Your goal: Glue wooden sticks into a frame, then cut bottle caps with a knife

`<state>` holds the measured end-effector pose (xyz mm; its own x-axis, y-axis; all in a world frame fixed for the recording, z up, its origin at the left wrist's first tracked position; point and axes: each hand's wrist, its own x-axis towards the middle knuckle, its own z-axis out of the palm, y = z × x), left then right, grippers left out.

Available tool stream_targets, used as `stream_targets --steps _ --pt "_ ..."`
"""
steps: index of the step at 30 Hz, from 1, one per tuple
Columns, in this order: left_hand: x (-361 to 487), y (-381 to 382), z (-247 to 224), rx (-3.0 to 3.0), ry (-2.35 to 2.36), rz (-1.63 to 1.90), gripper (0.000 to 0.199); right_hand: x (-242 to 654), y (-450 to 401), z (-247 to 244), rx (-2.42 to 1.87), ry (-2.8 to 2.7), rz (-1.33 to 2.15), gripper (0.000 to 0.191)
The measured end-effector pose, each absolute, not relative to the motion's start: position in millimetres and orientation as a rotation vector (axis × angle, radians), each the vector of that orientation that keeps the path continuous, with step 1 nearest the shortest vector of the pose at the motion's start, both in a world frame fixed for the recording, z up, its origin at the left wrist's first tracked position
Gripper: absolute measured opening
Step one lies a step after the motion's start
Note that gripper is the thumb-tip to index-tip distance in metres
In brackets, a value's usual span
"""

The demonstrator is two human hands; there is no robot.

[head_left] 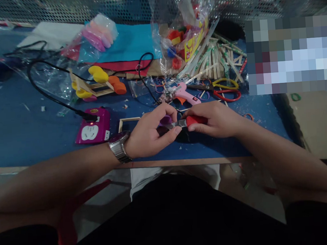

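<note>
Near the table's front edge, my left hand (150, 132), with a metal watch (119, 147) on its wrist, is closed round a small purple piece (166, 120), largely hidden by the fingers. From the right, my right hand (216, 119) grips a knife with a red handle (195, 120). Its metal end (182, 124) points left and meets the purple piece between my left thumb and fingers; the exact contact is hidden. A wooden stick frame (128, 120) lies partly behind my left hand. Just beyond both hands rests a pink glue gun (188, 92).
A magenta power strip (93, 125) with a black cord sits at left. Behind it is a stick model with yellow and orange pieces (98, 74). Scissors (225, 90), a pile of wooden sticks (213, 61) and a plastic bag of coloured pieces (174, 43) lie further back.
</note>
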<state>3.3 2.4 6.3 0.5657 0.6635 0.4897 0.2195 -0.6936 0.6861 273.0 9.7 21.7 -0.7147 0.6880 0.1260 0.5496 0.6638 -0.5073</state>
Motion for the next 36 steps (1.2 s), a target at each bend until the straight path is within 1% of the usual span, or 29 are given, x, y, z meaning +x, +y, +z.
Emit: stream_targets --steps 7,36 --pt "2.4 2.6 3.8 2.215 0.703 1.004 0.016 273.1 10.0 22.5 -0.985 -2.57 0.664 0.059" --pt "2.4 3.3 3.8 2.205 0.694 1.001 0.019 273.8 11.0 23.1 -0.973 -2.585 0.645 0.058"
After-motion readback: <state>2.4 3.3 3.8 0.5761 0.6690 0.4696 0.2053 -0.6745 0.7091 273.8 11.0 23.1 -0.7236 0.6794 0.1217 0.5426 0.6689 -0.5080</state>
